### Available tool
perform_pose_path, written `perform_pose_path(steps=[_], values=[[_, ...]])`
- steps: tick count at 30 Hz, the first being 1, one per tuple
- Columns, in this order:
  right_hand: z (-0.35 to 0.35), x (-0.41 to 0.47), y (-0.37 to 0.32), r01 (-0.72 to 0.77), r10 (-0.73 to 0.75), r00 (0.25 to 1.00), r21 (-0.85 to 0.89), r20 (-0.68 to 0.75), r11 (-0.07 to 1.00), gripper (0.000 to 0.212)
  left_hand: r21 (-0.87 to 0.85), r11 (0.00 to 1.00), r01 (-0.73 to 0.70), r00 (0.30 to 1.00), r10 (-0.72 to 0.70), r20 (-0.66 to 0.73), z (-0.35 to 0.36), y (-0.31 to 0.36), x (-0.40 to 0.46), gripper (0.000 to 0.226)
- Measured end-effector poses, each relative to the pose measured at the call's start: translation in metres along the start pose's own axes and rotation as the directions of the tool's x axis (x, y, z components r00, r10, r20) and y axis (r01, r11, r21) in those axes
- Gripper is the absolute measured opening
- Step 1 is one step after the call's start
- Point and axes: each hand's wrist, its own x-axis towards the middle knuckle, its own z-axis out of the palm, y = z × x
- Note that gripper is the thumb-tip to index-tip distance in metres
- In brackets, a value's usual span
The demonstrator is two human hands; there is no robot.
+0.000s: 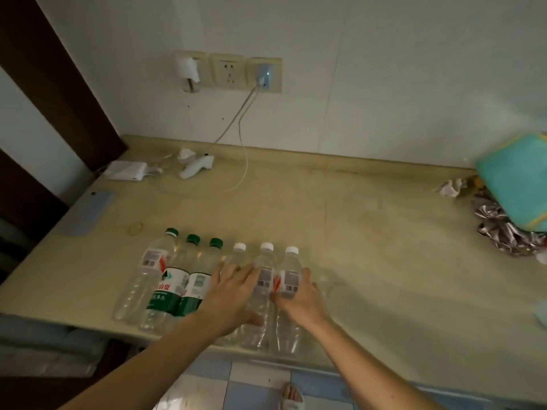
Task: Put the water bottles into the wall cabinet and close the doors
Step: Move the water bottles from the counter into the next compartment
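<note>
Head: bottles (207, 288) near counter edge (384, 377), seemingly.

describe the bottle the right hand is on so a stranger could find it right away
On the beige countertop a row of six clear plastic water bottles stands along the near edge. Go to the row's right end: the white-capped bottle with a red-and-white label, the right hand wrapped round its middle. It has a neighbour on its left only, and open counter on its right.

Both your forearms reach forward, bare, converging toward the middle. Your left hand (229, 294) lies palm down, fingers spread and nearly straight, thumb out to the right. Your right hand (299, 297) is curled, thumb on the left, fingers wrapped round the far side.
</note>
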Motion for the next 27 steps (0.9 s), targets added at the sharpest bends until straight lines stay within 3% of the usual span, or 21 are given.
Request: perform_pose_path(steps=[3,9,14,16,21,27], values=[[-0.008,0.012,0.003,-0.012,0.012,1.0,-0.058,-0.003,0.998,0.093,0.007,1.0,0.016,1.0,-0.016,-0.016,0.002,0.008,0.0,0.115],[-0.034,0.022,0.018,-0.027,0.027,0.999,0.012,-0.044,1.0,0.083,-0.253,0.967,-0.026,0.994,-0.002,-0.11,0.013,0.049,0.021,0.105],[-0.058,0.02,0.032,-0.046,0.048,0.994,0.025,-0.097,0.999,0.077,-0.236,0.972,-0.002,0.974,-0.052,-0.222,0.014,0.076,0.04,0.066],[-0.064,0.017,0.036,-0.053,0.053,0.993,0.009,-0.108,0.999,0.073,-0.229,0.973,0.039,0.974,-0.088,-0.21,0.015,0.08,0.042,0.066],[-0.072,0.025,0.039,-0.058,0.054,0.997,-0.066,-0.06,0.996,0.063,-0.508,0.84,0.191,0.956,-0.277,-0.099,0.002,0.076,0.054,0.075],[-0.075,0.055,0.024,-0.08,0.075,0.996,-0.103,-0.047,0.991,0.066,-0.68,0.675,0.287,0.946,-0.31,0.092,-0.006,0.064,0.093,0.085]])
